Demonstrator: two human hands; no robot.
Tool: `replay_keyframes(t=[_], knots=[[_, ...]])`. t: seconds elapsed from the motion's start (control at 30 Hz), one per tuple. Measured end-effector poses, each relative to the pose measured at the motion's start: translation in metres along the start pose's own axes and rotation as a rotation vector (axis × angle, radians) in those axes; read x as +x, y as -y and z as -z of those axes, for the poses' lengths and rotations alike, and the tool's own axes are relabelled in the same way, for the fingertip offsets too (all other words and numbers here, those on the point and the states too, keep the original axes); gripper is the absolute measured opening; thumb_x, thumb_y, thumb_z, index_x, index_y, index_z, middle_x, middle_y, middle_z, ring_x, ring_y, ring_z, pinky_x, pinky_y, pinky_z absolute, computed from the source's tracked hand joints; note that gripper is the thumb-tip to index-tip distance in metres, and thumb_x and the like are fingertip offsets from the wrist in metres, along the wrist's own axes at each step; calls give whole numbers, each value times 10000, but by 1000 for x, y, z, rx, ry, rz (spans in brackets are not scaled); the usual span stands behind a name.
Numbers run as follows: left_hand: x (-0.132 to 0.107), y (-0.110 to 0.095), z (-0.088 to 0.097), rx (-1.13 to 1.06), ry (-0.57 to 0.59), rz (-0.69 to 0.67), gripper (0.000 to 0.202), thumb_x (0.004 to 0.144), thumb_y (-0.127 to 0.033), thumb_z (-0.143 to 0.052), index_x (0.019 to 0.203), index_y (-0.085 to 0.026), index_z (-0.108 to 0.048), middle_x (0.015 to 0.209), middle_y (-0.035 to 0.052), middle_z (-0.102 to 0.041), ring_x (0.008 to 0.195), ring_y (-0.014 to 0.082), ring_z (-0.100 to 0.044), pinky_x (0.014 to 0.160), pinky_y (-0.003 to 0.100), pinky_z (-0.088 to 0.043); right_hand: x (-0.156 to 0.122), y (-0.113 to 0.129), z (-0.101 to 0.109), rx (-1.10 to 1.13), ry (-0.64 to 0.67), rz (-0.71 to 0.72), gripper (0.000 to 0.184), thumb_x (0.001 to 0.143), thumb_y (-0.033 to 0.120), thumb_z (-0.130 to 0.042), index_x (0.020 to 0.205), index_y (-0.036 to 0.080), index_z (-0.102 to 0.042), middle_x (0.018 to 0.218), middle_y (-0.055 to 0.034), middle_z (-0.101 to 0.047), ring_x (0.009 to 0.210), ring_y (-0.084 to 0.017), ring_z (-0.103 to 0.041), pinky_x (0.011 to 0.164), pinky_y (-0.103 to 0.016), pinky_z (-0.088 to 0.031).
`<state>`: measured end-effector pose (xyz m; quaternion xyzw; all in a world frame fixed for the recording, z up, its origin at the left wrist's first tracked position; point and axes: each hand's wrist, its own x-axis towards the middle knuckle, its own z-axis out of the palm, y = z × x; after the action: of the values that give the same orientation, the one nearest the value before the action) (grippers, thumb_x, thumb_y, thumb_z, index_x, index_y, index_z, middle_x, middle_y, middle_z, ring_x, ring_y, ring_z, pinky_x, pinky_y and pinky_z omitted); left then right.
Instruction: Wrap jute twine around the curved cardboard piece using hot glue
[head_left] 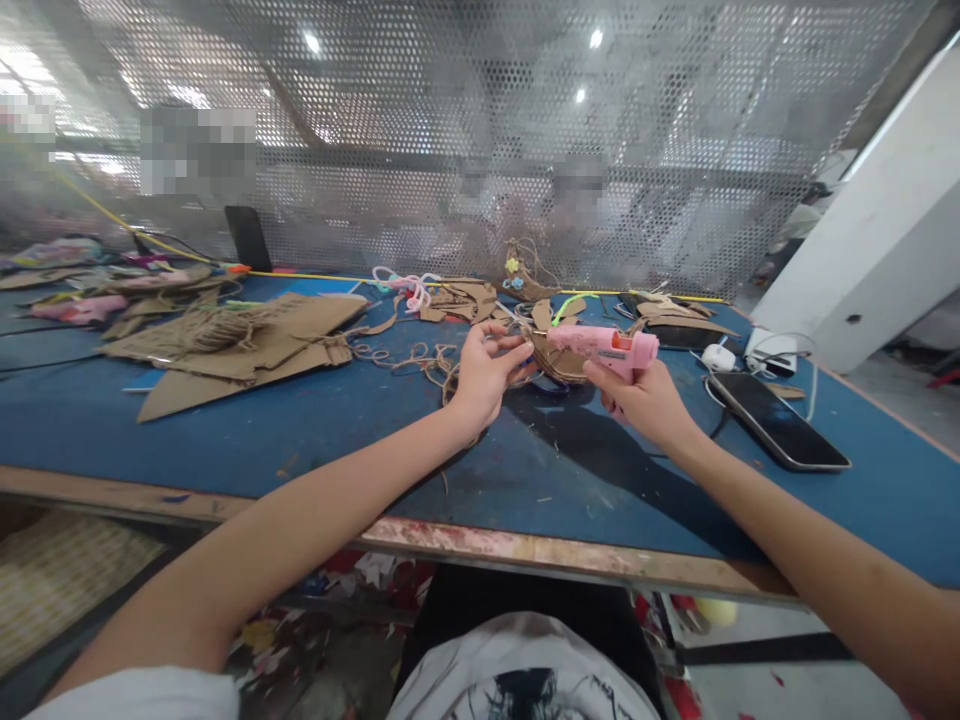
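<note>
My right hand point(643, 402) grips a pink glue gun point(600, 349), its nozzle pointing left toward a small cardboard piece wrapped in twine point(561, 360). My left hand point(486, 372) pinches that cardboard piece from the left side, fingers curled around its edge. Loose jute twine point(420, 362) trails on the blue table point(315, 440) just left of that hand. Both hands are raised slightly above the table's middle.
Cardboard sheets and a twine bundle point(225, 340) lie at left. More cardboard cutouts point(465, 298) sit behind the hands. A phone point(776, 420) lies at right beside a white charger and cable point(724, 356). A perforated metal screen point(480, 140) backs the table.
</note>
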<state>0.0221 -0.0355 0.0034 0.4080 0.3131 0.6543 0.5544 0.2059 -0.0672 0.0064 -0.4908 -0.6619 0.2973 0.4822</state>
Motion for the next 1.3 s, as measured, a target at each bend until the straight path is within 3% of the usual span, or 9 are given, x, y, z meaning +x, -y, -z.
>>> replay_keyframes(t=[0.2, 0.47, 0.63, 0.77, 0.9, 1.0, 1.07, 1.2, 1.3], knots=[[0, -1, 0, 0, 12, 9, 416, 612, -63, -745, 854, -193, -432, 727, -47, -625, 685, 123, -642, 684, 348, -589, 0, 5, 2, -18, -20, -33, 338, 716, 499, -652, 605, 194, -558, 400, 34, -467, 356, -105, -418, 357, -229, -333], [10, -4, 5, -14, -68, -36, 424, 620, -44, -735, 871, -196, -429, 760, -42, -618, 715, 118, -643, 683, 321, -588, 1, 3, 3, -107, 20, -7, 333, 771, 496, -616, 645, 191, -575, 407, 43, -466, 372, -109, -432, 383, -233, -338], [15, -6, 8, -14, -81, -59, 418, 629, -53, -729, 862, -204, -417, 763, -44, -620, 731, 121, -657, 687, 305, -587, 1, 2, 4, -155, 30, -6, 369, 770, 496, -614, 580, 184, -564, 381, 30, -462, 367, -110, -422, 394, -242, -342], [16, -8, 8, -14, -91, -76, 401, 637, -52, -720, 852, -202, -416, 759, -41, -624, 726, 116, -656, 706, 313, -588, 3, 3, 5, -187, 25, 100, 291, 795, 450, -609, 734, 171, -670, 425, 14, -520, 430, -149, -501, 448, -259, -397], [17, -10, 10, 0, -109, -90, 409, 624, -68, -729, 854, -205, -421, 778, -40, -630, 743, 121, -664, 739, 331, -588, 3, 2, 7, -275, 28, 211, 294, 834, 438, -577, 882, 177, -705, 637, -45, -673, 667, -225, -648, 575, -289, -473], [20, -10, 11, 34, -132, -117, 412, 610, -72, -733, 848, -205, -425, 775, -35, -633, 744, 132, -665, 719, 328, -588, 1, -1, 7, -452, 57, 270, 314, 874, 449, -530, 988, 200, -683, 866, -68, -720, 840, -249, -666, 658, -303, -480], [22, -12, 11, 72, -162, -153, 397, 607, -69, -730, 838, -202, -435, 764, -34, -628, 728, 133, -659, 690, 314, -586, 0, -3, 7, -663, 52, 245, 306, 888, 461, -510, 987, 212, -658, 940, -76, -706, 847, -249, -659, 640, -301, -455], [25, -18, 13, 119, -256, -199, 328, 639, -51, -695, 803, -195, -450, 756, -33, -616, 696, 120, -643, 643, 270, -567, 6, -8, 13, -1056, 22, 100, 310, 935, 465, -423, 983, 214, -598, 1006, -92, -664, 820, -239, -652, 570, -281, -391], [25, -21, 13, 71, -285, -160, 298, 674, -30, -661, 797, -193, -445, 739, -40, -609, 677, 111, -640, 656, 279, -569, 17, -19, 28, -1214, -48, -62, 337, 958, 420, -368, 1067, 161, -555, 1044, -146, -640, 884, -274, -654, 610, -304, -422]])
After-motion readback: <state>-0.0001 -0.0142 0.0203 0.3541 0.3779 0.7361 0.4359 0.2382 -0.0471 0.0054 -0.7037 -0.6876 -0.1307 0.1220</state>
